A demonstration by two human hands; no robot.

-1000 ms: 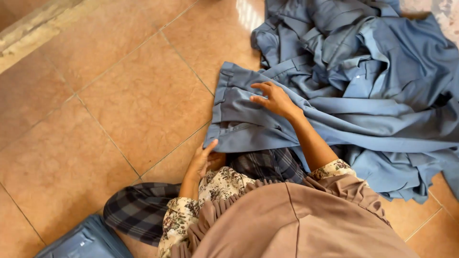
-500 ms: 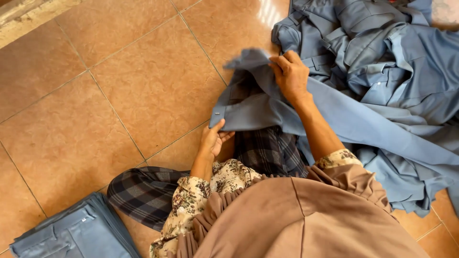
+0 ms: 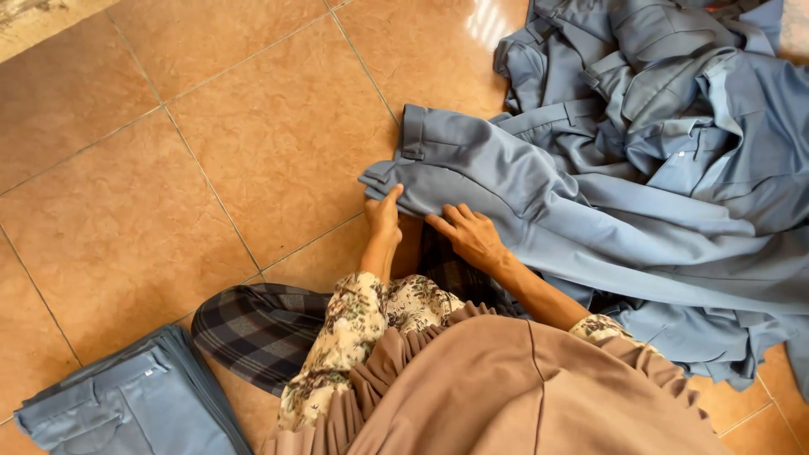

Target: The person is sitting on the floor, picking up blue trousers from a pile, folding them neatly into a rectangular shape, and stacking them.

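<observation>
A person sits on a tiled floor (image 3: pixel 211 126) with a pair of blue-grey trousers (image 3: pixel 506 185) drawn across the lap from the right. The left hand (image 3: pixel 384 215) pinches the near edge of the cloth at the left end, fingers closed on the fabric, just below the waistband (image 3: pixel 413 135). The right hand (image 3: pixel 472 236) lies flat and open on the same near edge, just beside the left, pressing the cloth down rather than gripping it. The trouser leg runs away to the right into a loose heap of similar garments (image 3: pixel 674 101) at the far right. A folded stack of the same cloth (image 3: pixel 126 404) sits at the near left, well apart from the hands, beside a knee covered in checked fabric (image 3: pixel 253 329). Judging by the hands, the edge is being lined up; done well, this calls for keeping the seam taut between the pinch and the flat palm and smoothing wrinkles outward towards the leg.
</observation>
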